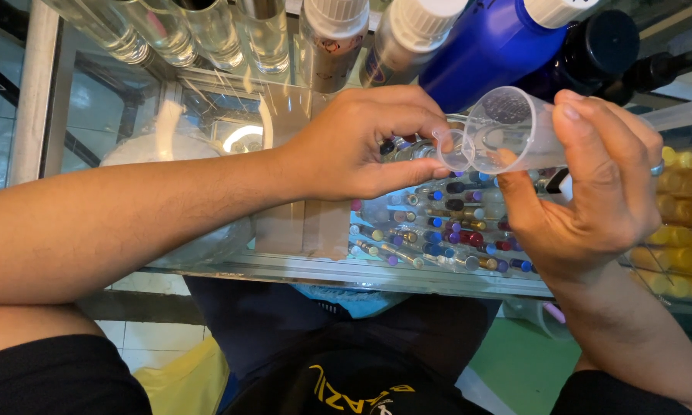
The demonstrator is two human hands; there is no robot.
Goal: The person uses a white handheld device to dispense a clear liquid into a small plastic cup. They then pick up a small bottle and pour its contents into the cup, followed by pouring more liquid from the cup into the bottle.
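Between our fingertips [427, 127], centre of the frame, our left hand [354, 146] pinches a small glass vial [452, 150]. Our right hand [592, 184] curls around a clear plastic cup [507, 129], tipped sideways, rim touching the vial's mouth. Below lies a glass counter [300, 265] over small capped bottles [453, 230]; a blue bottle [484, 46] stands upper right.

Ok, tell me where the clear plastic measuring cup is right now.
In the head view, the measuring cup sits upper right of centre, tipped sideways in the right hand, its rim against a small vial held by the left hand, below the blue bottle.
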